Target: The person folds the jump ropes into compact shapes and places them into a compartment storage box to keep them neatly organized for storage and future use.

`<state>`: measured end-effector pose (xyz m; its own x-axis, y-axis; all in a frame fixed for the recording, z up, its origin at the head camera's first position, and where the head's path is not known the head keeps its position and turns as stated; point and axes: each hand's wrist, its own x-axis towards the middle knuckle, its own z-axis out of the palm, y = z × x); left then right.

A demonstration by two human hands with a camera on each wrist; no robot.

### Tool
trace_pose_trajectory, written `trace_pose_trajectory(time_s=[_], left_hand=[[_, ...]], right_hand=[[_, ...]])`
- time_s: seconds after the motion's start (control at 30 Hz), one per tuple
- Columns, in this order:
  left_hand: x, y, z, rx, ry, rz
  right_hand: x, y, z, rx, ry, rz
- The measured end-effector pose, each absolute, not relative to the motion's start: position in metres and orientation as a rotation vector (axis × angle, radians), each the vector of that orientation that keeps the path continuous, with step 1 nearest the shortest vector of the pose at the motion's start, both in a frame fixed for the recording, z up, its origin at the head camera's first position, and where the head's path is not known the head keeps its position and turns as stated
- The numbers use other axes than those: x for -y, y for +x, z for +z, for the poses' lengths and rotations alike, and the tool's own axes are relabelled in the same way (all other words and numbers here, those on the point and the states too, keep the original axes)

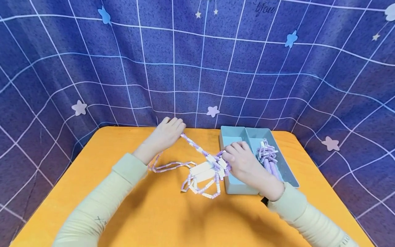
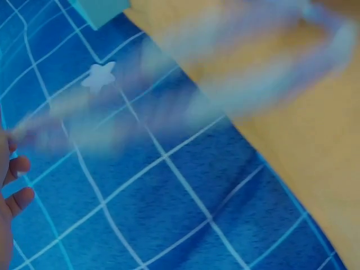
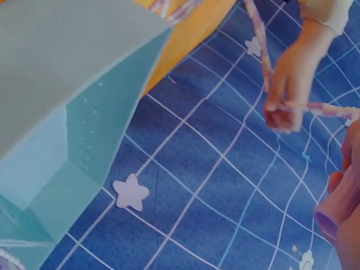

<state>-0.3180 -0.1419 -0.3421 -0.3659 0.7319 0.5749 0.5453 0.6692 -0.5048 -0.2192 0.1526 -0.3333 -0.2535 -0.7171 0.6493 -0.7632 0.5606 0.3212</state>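
A beaded jump rope in purple and white hangs in loops between both hands in the head view. Its pale handles stick out to the left of the bundle. My right hand grips the gathered loops at the left part of the box. In the right wrist view the hollow end of a lilac handle shows by my right hand. My left hand, farther left and higher, pinches a stretch of the rope that runs taut to the bundle. Motion blurs the rope in the left wrist view.
A grey-teal box with two compartments stands on the right of the orange table. Its right compartment holds a second bundled beaded rope with lilac handles. A blue gridded curtain hangs behind the table.
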Motion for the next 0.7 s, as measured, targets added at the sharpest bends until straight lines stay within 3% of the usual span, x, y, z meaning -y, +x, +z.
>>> trace_pose_trajectory(time_s=[0.27, 0.7], left_hand=[[0.148, -0.315, -0.365, 2.183, -1.008, 0.342], [0.121, -0.297, -0.391, 2.213, -1.066, 0.609]], right_hand=[[-0.158, -0.224, -0.325, 1.880, 1.185, 0.224], [-0.143, -0.225, -0.315, 1.873, 1.080, 0.378]])
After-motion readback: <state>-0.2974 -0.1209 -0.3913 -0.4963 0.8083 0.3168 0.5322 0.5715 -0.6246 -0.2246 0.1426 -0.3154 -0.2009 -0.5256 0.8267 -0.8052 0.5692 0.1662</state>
